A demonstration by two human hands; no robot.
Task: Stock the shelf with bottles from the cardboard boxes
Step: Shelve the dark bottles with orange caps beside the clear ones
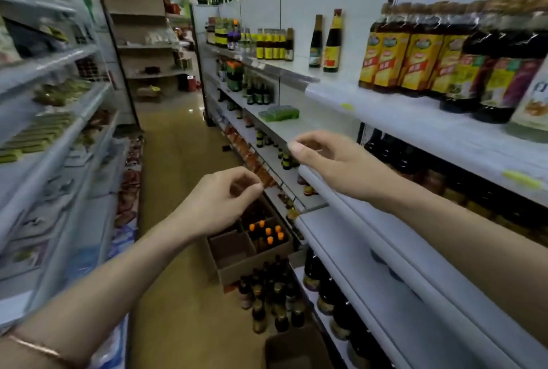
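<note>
Nearest us, our two forearms stretch out over the aisle, a thin bracelet (35,346) on the left wrist. Neither hand carries a bottle. Our left hand (219,202) hovers above the cardboard box (237,256) on the floor, fingers curled loosely inward with thumb and fingertips close together; whether they pinch anything small we cannot tell. Our right hand (335,161) hangs at the front lip of the middle shelf (370,220), fingers likewise bent, thumb near the forefinger, holding nothing we can make out.

The goods we are stocking sit low and to the right. That divided box holds a cluster of orange-capped bottles (268,231) in its far compartment, while the near compartments look empty. Just nearer us, a group of dark brown bottles (272,300) stands loose on the floor beside the shelf base, probably set out there to be within easy reach. A second box (292,349) shows at the bottom edge.

On the right, the upper shelf (415,111) carries yellow-labelled sauce bottles (406,63) pushed into a tight row, with bare white shelf to their left, likely room for more. Further along stand two tall dark bottles (326,42). Opposite, the left-hand shelving (53,96) holds blurred packets.

We judge ourselves between loads, about to reach down for more.
</note>
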